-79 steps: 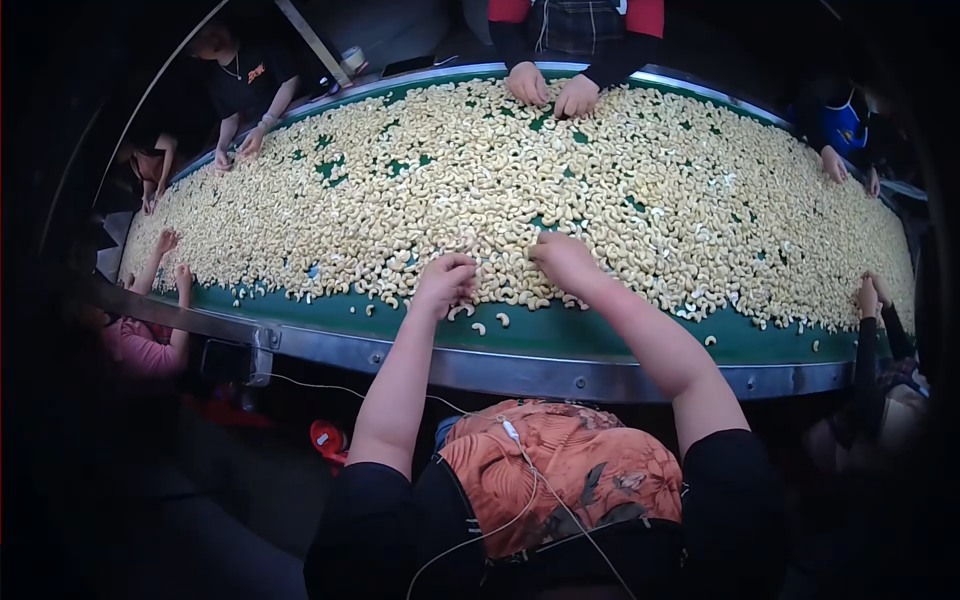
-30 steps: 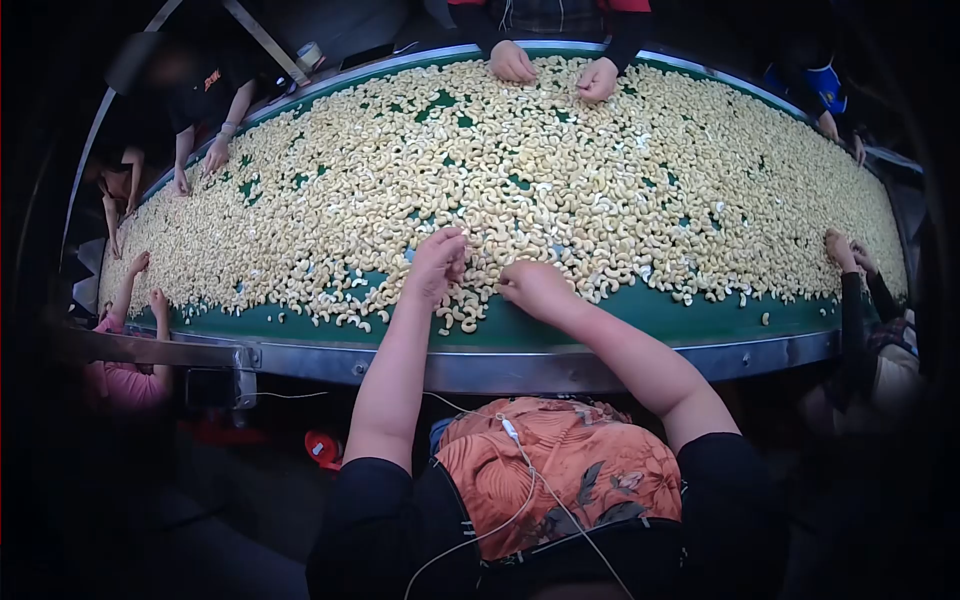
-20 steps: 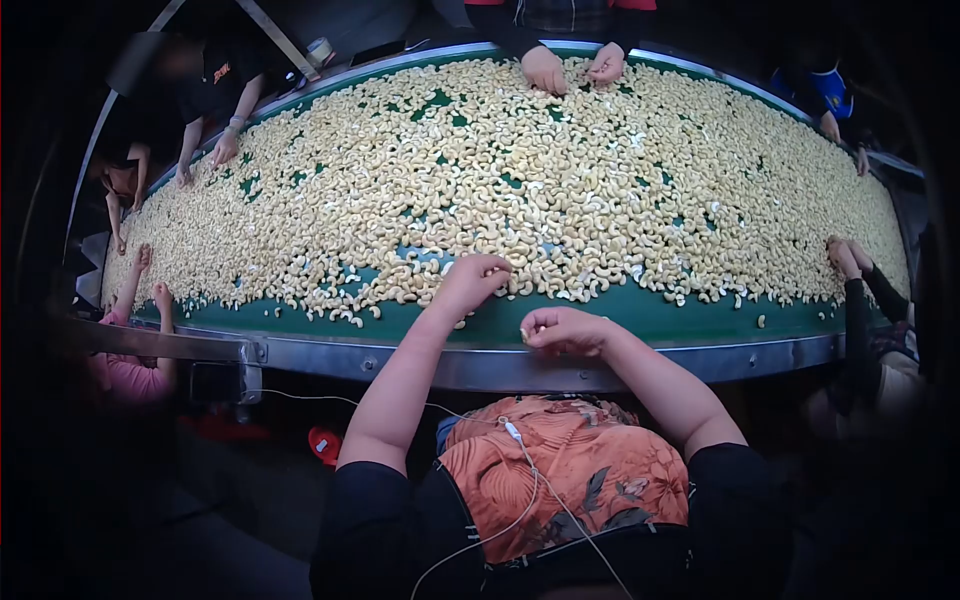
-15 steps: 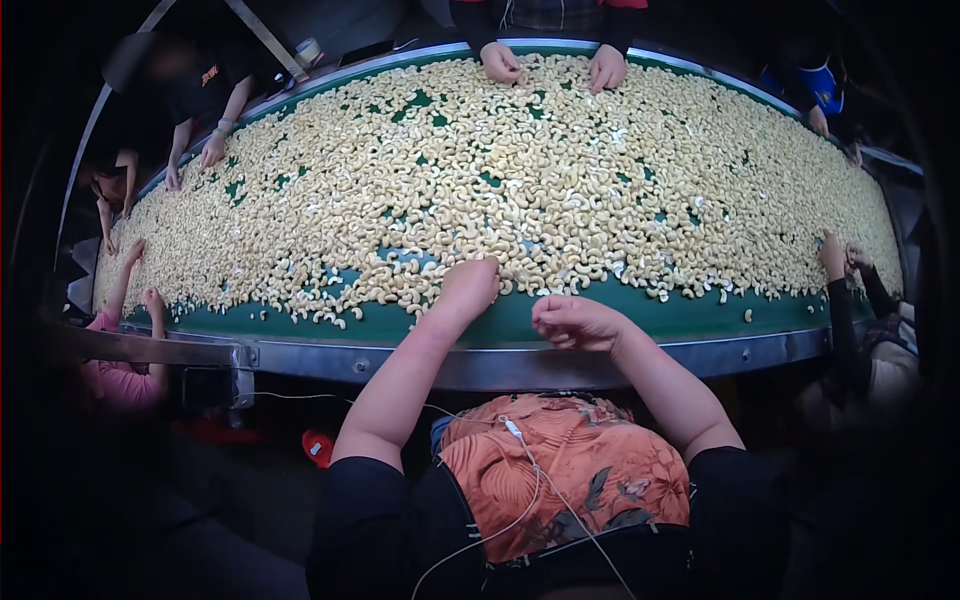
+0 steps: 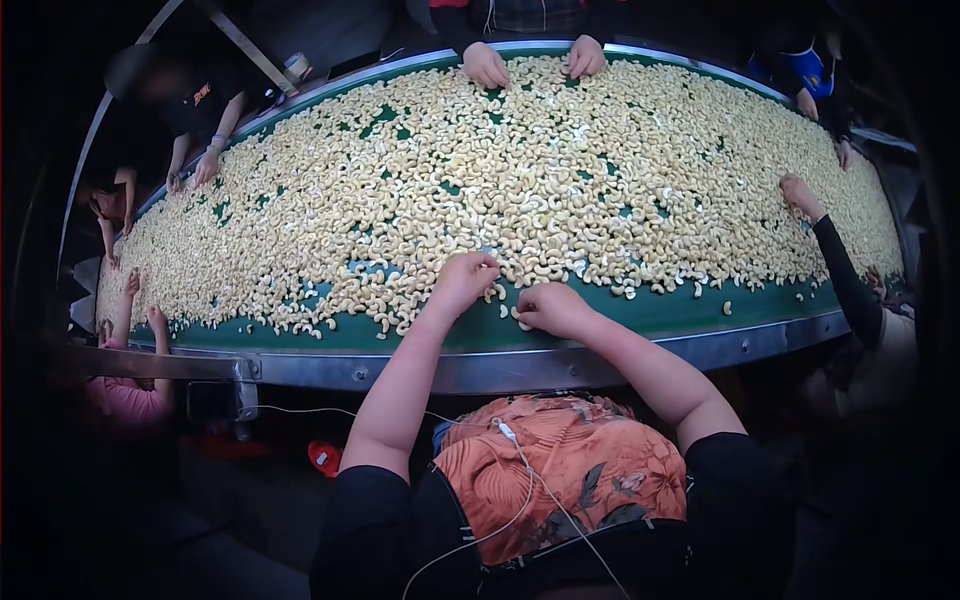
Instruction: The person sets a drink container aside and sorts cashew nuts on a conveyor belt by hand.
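A thick layer of pale cashew nuts (image 5: 400, 210) covers a green belt (image 5: 640, 312). At the near edge of the nuts, my left hand (image 5: 463, 283) is closed, thumb and fingers pinched together; whatever is between them is too small to make out. Just right of it and slightly nearer to me, my right hand (image 5: 555, 309) is bent over the bare green strip. Its fingertips are closed on a cashew nut (image 5: 519, 320) at the belt surface. A few loose nuts lie between the two hands.
A metal rail (image 5: 480, 372) runs along the belt's near side. Across the belt, a co-worker's two hands (image 5: 487, 66) touch the nuts. More co-workers' hands reach in at the left, and a dark-sleeved arm (image 5: 845, 270) reaches in from the right. A white cable (image 5: 535, 470) hangs over my orange apron (image 5: 560, 450).
The nuts have shifted left along with the belt. My right hand has moved left and turned down to a nut; my left hand stays nearly in place. The right co-worker's arm reaches farther in.
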